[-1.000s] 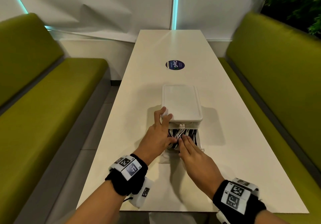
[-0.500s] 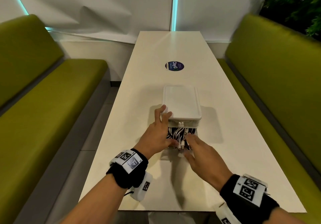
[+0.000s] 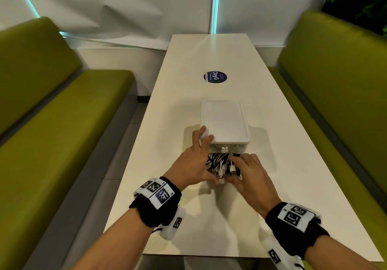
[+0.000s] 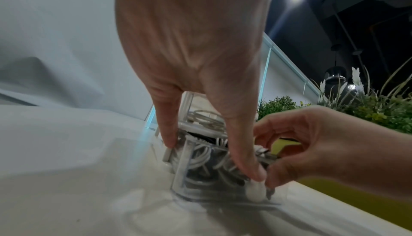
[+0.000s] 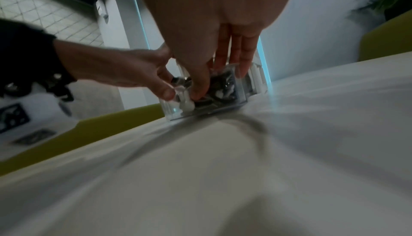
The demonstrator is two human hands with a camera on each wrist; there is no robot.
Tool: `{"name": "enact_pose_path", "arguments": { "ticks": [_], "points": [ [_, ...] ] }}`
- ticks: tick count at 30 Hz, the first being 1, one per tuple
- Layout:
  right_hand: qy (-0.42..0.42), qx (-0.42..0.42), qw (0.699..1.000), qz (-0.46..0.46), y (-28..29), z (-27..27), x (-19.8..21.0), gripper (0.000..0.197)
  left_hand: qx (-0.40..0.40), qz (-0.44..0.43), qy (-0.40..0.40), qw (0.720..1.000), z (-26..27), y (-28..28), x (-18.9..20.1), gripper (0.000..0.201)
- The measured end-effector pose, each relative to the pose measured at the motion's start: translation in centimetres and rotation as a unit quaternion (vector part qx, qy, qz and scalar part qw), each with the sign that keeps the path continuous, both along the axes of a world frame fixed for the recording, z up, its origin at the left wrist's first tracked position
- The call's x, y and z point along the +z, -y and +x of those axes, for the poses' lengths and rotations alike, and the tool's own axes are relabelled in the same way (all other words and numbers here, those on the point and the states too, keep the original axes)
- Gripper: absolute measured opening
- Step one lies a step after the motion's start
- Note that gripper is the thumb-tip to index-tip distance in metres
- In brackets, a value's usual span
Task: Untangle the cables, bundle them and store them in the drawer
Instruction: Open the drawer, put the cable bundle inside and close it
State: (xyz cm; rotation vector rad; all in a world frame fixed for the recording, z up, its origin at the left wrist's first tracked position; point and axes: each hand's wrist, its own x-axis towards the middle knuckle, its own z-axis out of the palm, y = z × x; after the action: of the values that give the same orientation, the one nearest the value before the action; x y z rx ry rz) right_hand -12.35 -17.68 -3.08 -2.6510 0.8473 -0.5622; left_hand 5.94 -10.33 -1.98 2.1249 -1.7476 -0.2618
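Between my two hands in the head view sits the clear drawer [image 3: 225, 170], pulled out of the white storage box [image 3: 225, 123] on the desk [image 3: 167, 123]. Black and white cables [image 3: 217, 160] fill it, white plugs at the near end. Left hand [image 3: 192, 165] is spread: fingers up against the box's near left corner, thumb reaching down to the drawer's front. Right hand [image 3: 249, 175] lies over the drawer's right side, fingers bent down onto the cables, thumb at the front wall. Round blue sticker [image 3: 215, 77] well beyond the box; green benches [image 3: 62, 123] either side of the desk.

Left wrist view: left hand [image 4: 194, 54] straddles the drawer [image 4: 185, 174], one finger on its far left edge, thumb on a white plug [image 4: 256, 192] at the near corner. Straight fingers, pressing, so left grip reads as relaxed, nothing enclosed. Right hand [image 4: 323, 144] comes in beside it, fingers curled onto the cables [image 4: 200, 158]. A white coil shows in the box compartment above.

Right wrist view, blurred: right hand [image 5: 214, 28] has its thumb pushed into the cables [image 5: 220, 84], other fingers extended over the drawer [image 5: 240, 90]. I cannot tell whether it's pinching a cable. Left hand [image 5: 125, 70] touches the drawer's near corner.
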Motion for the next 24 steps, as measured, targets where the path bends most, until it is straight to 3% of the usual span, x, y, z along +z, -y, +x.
{"name": "enact_pose_path", "arguments": {
  "ticks": [3, 7, 10, 17, 19, 21, 24],
  "points": [
    [0.018, -0.004, 1.0, 0.018, 0.6, 0.1, 0.0, 0.044, 0.01, -0.008, 0.014, 1.0, -0.2, 0.2, -0.1, 0.11],
    [0.063, -0.032, 0.995, 0.067, 0.6, 0.4, 0.2, 0.017, 0.02, -0.027, 0.026, 0.999, -0.4, 0.3, -0.4, 0.094],
    [0.092, -0.056, 0.989, 0.105, 1.0, 0.9, -0.4, 0.021, 0.033, -0.046, 0.028, 0.998, -0.6, 0.4, -0.7, 0.086],
    [0.093, -0.034, 0.995, -0.015, 2.1, 1.8, -0.3, 0.022, 0.075, -0.077, 0.033, 0.994, -1.2, 0.9, -0.7, 0.07],
    [0.074, -0.066, 0.994, -0.051, 2.4, 2.0, -0.1, 0.031, 0.079, -0.072, 0.034, 0.994, -1.2, 1.1, -0.5, 0.069],
    [0.062, -0.11, 0.99, -0.057, 2.9, 2.1, 0.1, 0.055, 0.084, -0.059, 0.042, 0.994, -1.4, 1.1, -0.1, 0.067],
    [0.02, -0.1, 0.994, -0.023, 3.8, 2.2, 1.1, 0.088, 0.097, -0.03, 0.066, 0.993, -1.6, 1.2, 0.6, 0.061]
  ]
}}
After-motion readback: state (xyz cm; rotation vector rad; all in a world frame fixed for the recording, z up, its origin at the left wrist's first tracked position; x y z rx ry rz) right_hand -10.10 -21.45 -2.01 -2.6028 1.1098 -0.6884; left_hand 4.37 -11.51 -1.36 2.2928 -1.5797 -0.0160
